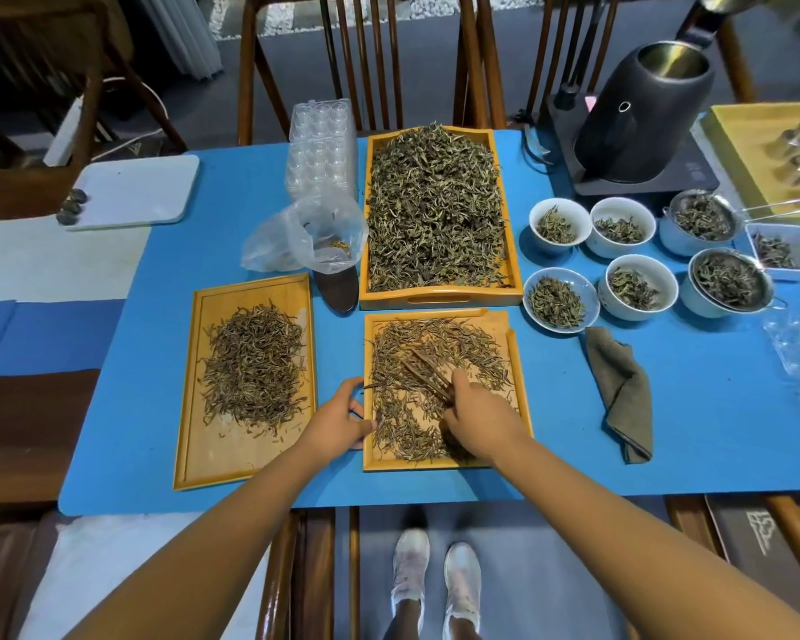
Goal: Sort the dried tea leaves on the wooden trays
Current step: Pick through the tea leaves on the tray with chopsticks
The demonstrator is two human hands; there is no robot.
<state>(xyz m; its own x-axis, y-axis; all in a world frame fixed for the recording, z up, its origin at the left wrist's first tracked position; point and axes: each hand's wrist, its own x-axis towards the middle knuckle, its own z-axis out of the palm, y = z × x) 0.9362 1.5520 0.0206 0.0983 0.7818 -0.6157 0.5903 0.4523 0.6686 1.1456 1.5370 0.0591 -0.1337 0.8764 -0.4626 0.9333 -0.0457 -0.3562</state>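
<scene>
Three wooden trays lie on the blue mat. The near middle tray (520, 399) holds spread dried tea leaves (439, 348). My right hand (479, 415) is over this tray and grips wooden tongs (423, 374) whose tips point up-left into the leaves. My left hand (342, 418) holds the tray's left edge with curled fingers. The left tray (204, 450) carries a pile of brownish leaves (252, 362). The far deep tray (439, 297) is filled with greener leaves (435, 205).
Several white bowls (560, 224) and strainers of leaves stand at the right, with a folded brown cloth (622, 390). A plastic bag (306, 237), clear plastic containers (322, 150), a black kettle (643, 113) and a white tray (132, 191) sit farther back. Chairs ring the table.
</scene>
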